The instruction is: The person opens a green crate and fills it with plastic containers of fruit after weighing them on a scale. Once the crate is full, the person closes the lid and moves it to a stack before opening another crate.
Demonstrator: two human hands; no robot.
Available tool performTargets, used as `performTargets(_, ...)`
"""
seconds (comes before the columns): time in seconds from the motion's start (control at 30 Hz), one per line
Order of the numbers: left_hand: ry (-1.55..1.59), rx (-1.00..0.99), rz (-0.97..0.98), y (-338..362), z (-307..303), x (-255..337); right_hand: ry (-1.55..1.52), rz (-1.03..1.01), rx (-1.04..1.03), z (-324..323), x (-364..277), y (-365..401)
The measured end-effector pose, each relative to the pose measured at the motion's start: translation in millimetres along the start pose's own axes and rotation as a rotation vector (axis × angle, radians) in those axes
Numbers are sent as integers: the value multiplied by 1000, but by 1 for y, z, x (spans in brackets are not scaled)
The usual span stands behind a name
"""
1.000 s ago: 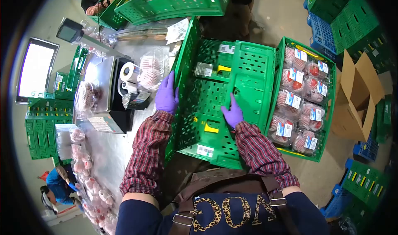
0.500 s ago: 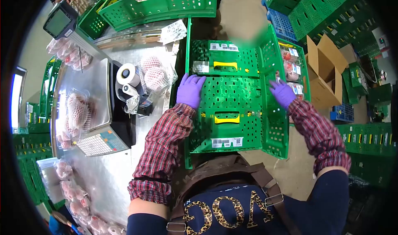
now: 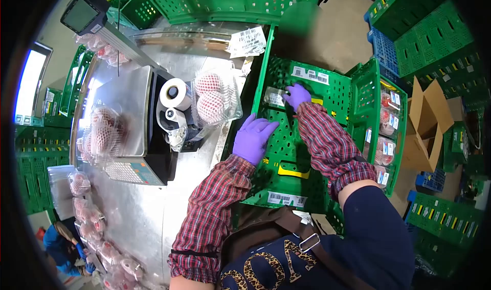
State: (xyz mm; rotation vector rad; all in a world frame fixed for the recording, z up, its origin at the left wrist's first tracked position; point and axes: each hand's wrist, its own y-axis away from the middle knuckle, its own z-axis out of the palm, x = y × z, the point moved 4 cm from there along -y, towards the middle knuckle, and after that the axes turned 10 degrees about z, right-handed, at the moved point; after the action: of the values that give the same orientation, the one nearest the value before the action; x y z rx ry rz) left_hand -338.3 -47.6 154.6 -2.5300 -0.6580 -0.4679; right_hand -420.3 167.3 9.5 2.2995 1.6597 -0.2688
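A green folding plastic crate stands in front of me, its side walls raised and its base perforated. My left hand, in a purple glove, rests flat on the crate's left wall with fingers spread. My right hand, also gloved, reaches across to the far wall and touches the yellow latch and a white label there. A second yellow latch shows on the near wall. Neither hand holds anything.
A steel table on the left carries a scale with label printer and clear packs of netted fruit. A crate of labelled fruit packs stands to the right, a cardboard box beyond. Green and blue crates stack all around.
My right hand left the crate's right wall and moved across to the far wall's latch. The left hand shifted slightly on the left wall. The view swung left.
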Motion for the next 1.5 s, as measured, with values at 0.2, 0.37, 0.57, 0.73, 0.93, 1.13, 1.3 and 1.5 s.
performTargets(0.2,9,-18,-26,-1,-2,1,37,-56,-57,7,3,-16)
performTargets(0.37,8,-18,-27,-2,-4,1,-70,17,-31,10,0,-14)
performTargets(0.57,-1,-36,-25,0,-4,-2,47,55,-344,13,-15,-22)
performTargets(0.73,33,-9,-31,5,-9,-11,-237,-366,-404,-69,-38,11)
performTargets(0.93,45,-30,-29,9,-16,-17,-10,-674,-369,-126,-76,-12)
performTargets(1.13,122,16,-24,7,-19,-19,-119,-626,-999,-107,-105,96)
performTargets(1.3,106,15,-32,6,-16,-19,-496,-354,-912,-208,-107,37)
performTargets(1.5,107,-3,-69,5,-16,-17,-430,-289,-506,-202,-174,-115)
